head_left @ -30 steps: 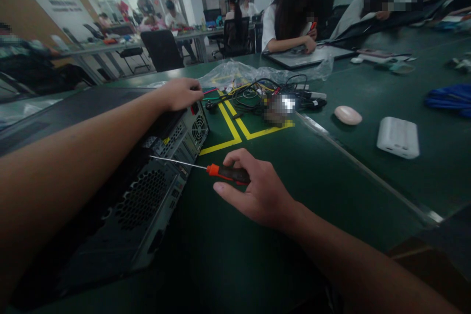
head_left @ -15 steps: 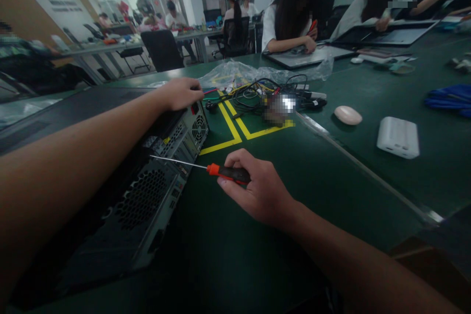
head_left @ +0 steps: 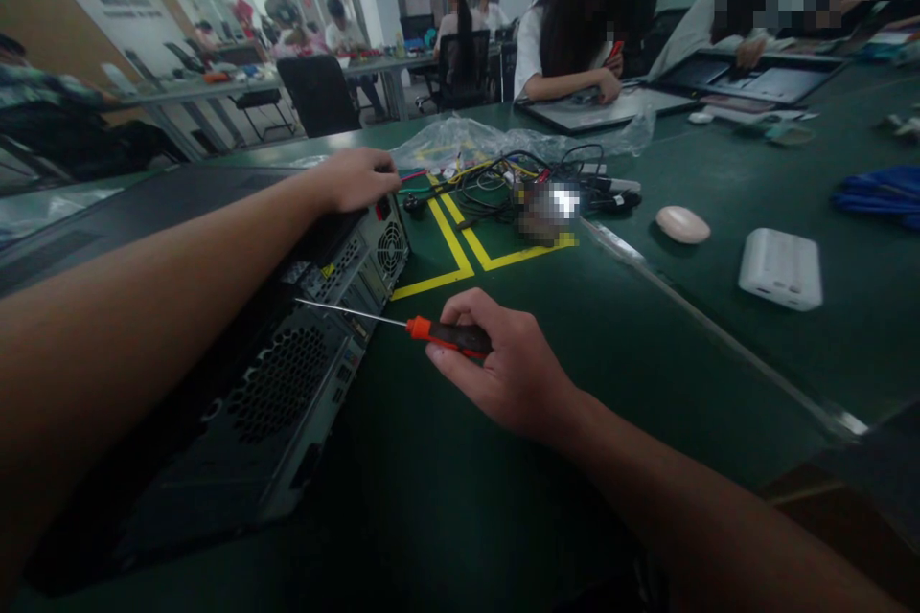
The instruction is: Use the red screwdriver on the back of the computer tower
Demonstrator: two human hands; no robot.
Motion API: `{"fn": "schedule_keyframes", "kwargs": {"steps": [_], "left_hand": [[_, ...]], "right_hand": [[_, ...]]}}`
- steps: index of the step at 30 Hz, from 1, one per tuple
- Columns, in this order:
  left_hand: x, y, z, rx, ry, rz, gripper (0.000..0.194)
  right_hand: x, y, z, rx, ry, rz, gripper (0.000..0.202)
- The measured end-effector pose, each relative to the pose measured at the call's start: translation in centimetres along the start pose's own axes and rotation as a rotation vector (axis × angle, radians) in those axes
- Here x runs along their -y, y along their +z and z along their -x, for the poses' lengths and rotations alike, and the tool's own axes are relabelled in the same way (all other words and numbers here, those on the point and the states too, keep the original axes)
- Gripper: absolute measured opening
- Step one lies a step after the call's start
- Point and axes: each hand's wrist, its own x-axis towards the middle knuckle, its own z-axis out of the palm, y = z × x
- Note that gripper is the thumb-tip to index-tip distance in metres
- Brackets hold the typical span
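Note:
A black computer case (head_left: 280, 383) lies on its side at the left, its metal rear panel with vents and ports facing right. My left hand (head_left: 359, 180) reaches across the case and is closed over its far rear corner, fingers bent down at the edge; the fingertips are partly hidden. In my right hand (head_left: 503, 354) is a screwdriver (head_left: 438, 332) with an orange and black handle, gripped between thumb and fingers. Its thin shaft points left, and the tip meets the rear edge of the case above the honeycomb vent. Whether it sits in a screw is too small to tell.
Tangled cables (head_left: 495, 187) and clear plastic wrap (head_left: 460, 134) lie beyond the case, by yellow tape (head_left: 460, 249) on the green table. To the right are a pale oval object (head_left: 682, 224), a white box-shaped device (head_left: 781, 268) and blue cloth (head_left: 881, 198). Co-workers sit across the table.
Both hands and the screwdriver keep nearly the same position; the whole view has shifted slightly. Across the table, a co-worker's hand has moved over the open panel.

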Motion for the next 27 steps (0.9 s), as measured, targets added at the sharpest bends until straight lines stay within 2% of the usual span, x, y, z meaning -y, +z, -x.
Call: {"fn": "schedule_keyframes", "kwargs": {"steps": [12,20,27], "left_hand": [[0.15,0.05,-0.05,0.001,-0.006,0.012,0.060],[0.38,0.04,-0.16,-0.006,0.031,-0.013,0.058],[0.34,0.12,-0.07,-0.001,0.004,0.001,0.061]], "right_hand": [[0.13,-0.18,0.03,-0.004,-0.007,0.023,0.015],[0.26,-0.28,-0.15,-0.050,-0.035,0.024,0.013],[0.43,-0.39,-0.30,-0.029,0.002,0.023,0.026]]}}
